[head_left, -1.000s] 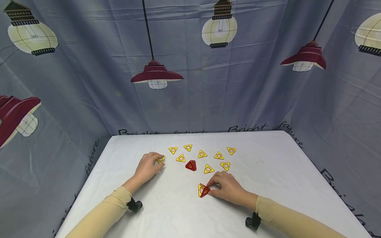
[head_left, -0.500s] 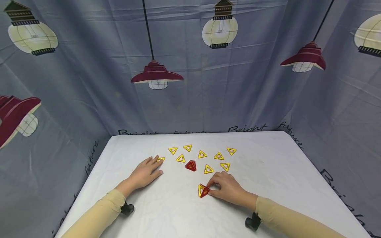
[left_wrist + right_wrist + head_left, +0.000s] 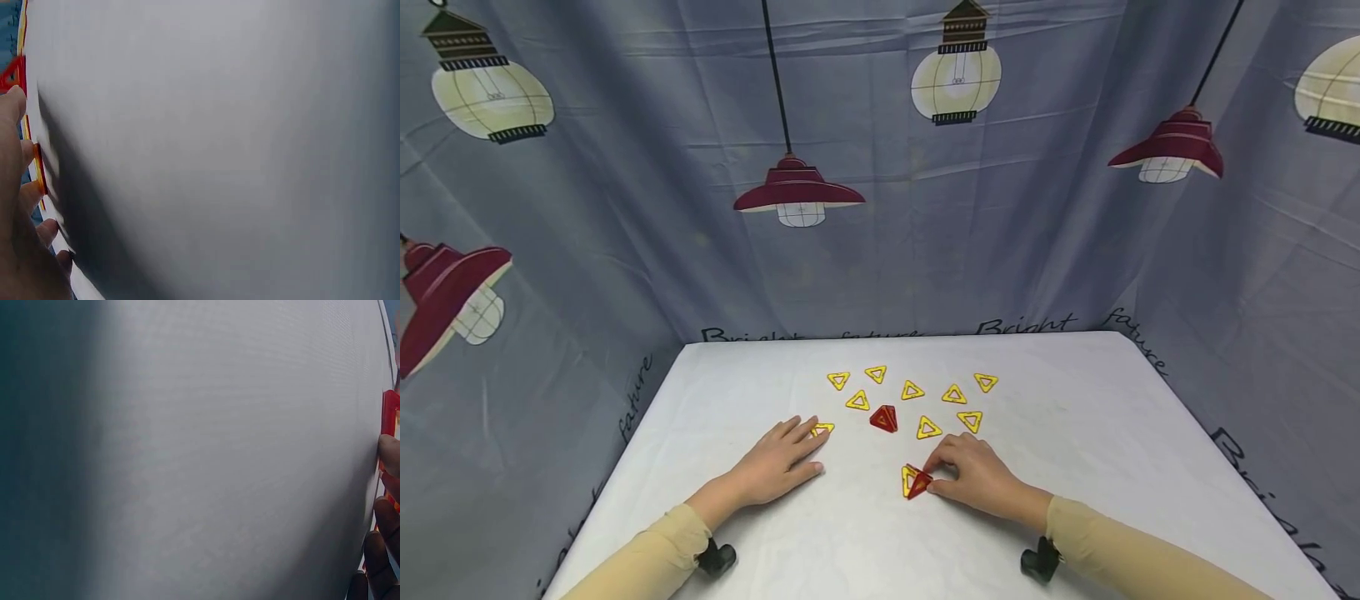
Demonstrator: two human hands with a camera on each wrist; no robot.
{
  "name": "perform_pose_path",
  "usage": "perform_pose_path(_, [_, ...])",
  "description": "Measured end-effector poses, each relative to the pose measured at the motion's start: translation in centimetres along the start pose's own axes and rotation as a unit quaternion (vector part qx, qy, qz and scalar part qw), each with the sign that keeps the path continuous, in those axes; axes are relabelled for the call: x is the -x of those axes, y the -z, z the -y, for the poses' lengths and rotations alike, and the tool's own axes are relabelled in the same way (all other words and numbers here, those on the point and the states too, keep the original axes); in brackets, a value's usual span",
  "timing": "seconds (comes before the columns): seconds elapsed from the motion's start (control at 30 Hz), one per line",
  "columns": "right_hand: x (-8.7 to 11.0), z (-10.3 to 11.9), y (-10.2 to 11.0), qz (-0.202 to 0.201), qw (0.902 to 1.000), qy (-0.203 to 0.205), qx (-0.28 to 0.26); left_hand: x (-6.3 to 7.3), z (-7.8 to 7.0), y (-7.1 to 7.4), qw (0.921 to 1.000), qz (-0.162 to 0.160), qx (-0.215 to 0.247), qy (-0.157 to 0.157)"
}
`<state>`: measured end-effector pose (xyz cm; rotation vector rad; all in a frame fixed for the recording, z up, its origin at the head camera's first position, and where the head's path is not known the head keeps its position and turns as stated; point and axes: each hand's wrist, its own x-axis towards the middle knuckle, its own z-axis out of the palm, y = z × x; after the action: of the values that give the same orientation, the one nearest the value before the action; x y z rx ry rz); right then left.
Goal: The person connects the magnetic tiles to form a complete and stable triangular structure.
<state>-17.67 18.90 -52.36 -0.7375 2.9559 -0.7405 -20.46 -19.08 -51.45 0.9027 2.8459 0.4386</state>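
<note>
My left hand (image 3: 775,467) lies palm down on the left, fingers extended, with fingertips on a yellow triangular tile (image 3: 825,427). In the left wrist view two fingertips meet that tile's edge (image 3: 40,169). My right hand (image 3: 976,475) pinches a red triangular tile (image 3: 919,486) between thumb and fingers at the front middle. This red tile stands tilted against a yellow triangular tile (image 3: 906,483) on its left. In the right wrist view only the red tile's edge (image 3: 389,412) shows beside the fingers.
Behind the hands, a small red pyramid-like piece (image 3: 883,419) sits among several flat yellow triangular tiles (image 3: 928,429), spread over the white tabletop (image 3: 1060,400). A grey-blue curtain (image 3: 880,275) printed with lamps encloses the table's back and sides.
My left hand has gone from gripping the yellow tile's sides to flat fingers on it. The tile has slid toward me and slightly right. The right hand has stayed in place.
</note>
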Motion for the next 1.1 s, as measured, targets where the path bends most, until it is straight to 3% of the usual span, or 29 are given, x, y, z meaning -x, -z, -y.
perform_pose_path(0.3, [0.2,0.2,0.2,0.0,1.0,0.001,-0.007,-0.9,-3.1,-0.8,0.9965,-0.028,-0.007,-0.078])
perform_pose_path(0.47, [0.1,0.2,0.3,0.007,0.9999,-0.007,-0.006,-1.8,-4.1,-1.3,0.9935,-0.063,0.029,-0.09])
perform_pose_path(0.63, [0.2,0.2,0.2,0.01,0.9999,-0.01,-0.004,-2.5,-4.8,-1.6,0.9929,-0.065,0.073,-0.067])
perform_pose_path(0.9, [0.1,0.2,0.2,0.009,0.9999,-0.008,-0.007,-3.2,-5.4,-2.1,0.9919,-0.092,0.087,-0.005])
perform_pose_path(1.1, [0.1,0.0,0.1,0.009,0.9999,-0.012,-0.004,-3.7,-5.9,-2.3,0.9889,-0.106,0.105,0.008])
